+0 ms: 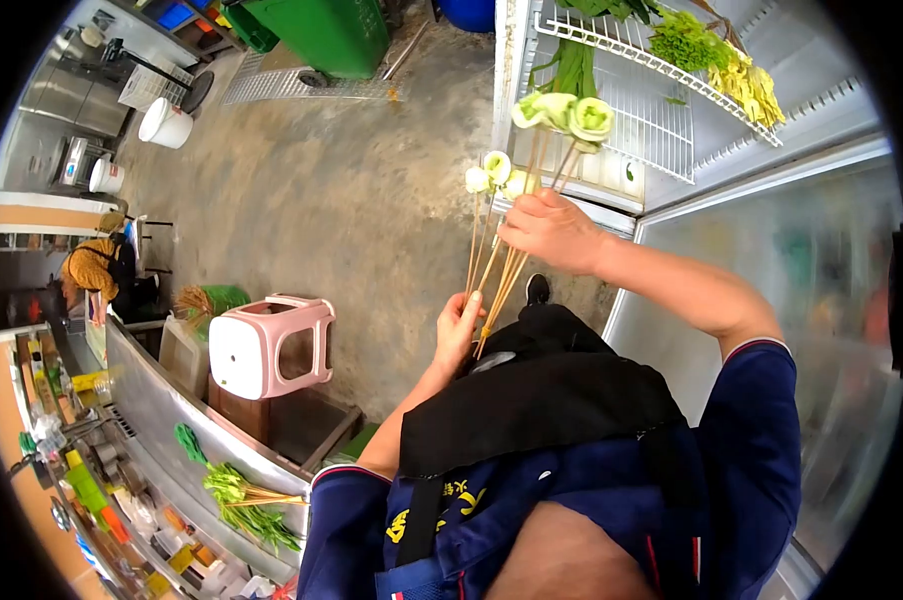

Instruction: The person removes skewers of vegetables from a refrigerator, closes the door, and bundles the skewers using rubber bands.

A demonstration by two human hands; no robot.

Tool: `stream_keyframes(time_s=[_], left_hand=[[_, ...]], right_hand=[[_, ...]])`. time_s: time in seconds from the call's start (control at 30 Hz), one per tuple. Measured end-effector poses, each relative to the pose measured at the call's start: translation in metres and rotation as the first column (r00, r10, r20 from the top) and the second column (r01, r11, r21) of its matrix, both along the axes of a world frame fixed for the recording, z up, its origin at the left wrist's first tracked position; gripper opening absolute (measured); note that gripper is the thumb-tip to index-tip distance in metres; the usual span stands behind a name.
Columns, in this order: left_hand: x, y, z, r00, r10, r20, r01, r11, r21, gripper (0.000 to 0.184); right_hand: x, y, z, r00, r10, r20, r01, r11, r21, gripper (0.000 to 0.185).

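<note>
In front of the wire shelf (631, 50), the left hand (455, 325) and right hand (553, 232), apart, both grip skewers (512, 268) (pale green rolls (591, 120) at their tips); leafy greens (687, 42) lie on it.

"What's the floor (271, 180) like?"

"Grey-brown and mottled, with a ridged metal plate (301, 92) near the green bin (326, 38)."

"And the furniture?"

"A pink stool (301, 345) with a white seat, near a long steel table (161, 415). White buckets (165, 124) sit farther off, by steel units (81, 90)."

"What's opposite?"

"An open upright cabinet, white inside, with wire shelves (661, 125). Its cloudy glass door (836, 300) catches soft reflections."

"Any wall colour?"

"Orange-tan (46, 545), far left, beyond the cluttered shelving (121, 510)."
</note>
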State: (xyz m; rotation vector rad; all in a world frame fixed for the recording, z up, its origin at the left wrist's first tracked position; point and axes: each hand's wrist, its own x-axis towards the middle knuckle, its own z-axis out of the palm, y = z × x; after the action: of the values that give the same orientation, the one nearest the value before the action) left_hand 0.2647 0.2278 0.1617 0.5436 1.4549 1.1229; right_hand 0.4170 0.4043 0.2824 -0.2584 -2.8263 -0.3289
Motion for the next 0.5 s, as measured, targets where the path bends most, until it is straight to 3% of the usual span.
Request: stream_keyframes(time_s=[0.07,0.2,0.23,0.3,0.37,0.4,0.5], left_hand=[[-0.003,0.002,0.004,0.997,0.04,0.061,-0.039,0.999,-0.025,0.027],[-0.006,0.007,0.003,0.987,0.109,0.118,-0.103,0.993,-0.058,0.017],[-0.007,0.008,0.001,0.985,0.127,0.119,-0.12,0.991,-0.065,0.017],[-0.009,0.011,0.004,0.974,0.164,0.156,-0.151,0.984,-0.092,0.016],[-0.016,0.011,0.008,0.952,0.152,0.264,-0.125,0.986,-0.114,0.016],[-0.02,0.011,0.009,0.937,0.143,0.319,-0.108,0.986,-0.125,0.016],[-0.026,0.01,0.006,0.847,0.141,0.513,-0.069,0.985,-0.157,0.018]], right_hand=[[0.009,0.0,0.001,1.0,-0.013,-0.011,0.012,1.0,-0.014,0.008],[0.028,0.004,0.0,0.984,-0.111,-0.141,0.069,0.958,-0.277,0.017],[0.036,0.008,-0.001,0.959,-0.214,-0.185,0.125,0.908,-0.4,0.017],[0.053,0.026,-0.005,0.875,-0.427,-0.228,0.202,0.751,-0.629,0.017],[0.067,0.042,-0.015,0.579,-0.783,-0.227,-0.003,0.276,-0.961,0.014],[0.08,0.053,-0.013,0.554,-0.789,-0.267,-0.148,0.222,-0.964,0.019],[0.11,0.065,-0.026,0.346,-0.925,-0.158,-0.484,-0.032,-0.874,0.02]])
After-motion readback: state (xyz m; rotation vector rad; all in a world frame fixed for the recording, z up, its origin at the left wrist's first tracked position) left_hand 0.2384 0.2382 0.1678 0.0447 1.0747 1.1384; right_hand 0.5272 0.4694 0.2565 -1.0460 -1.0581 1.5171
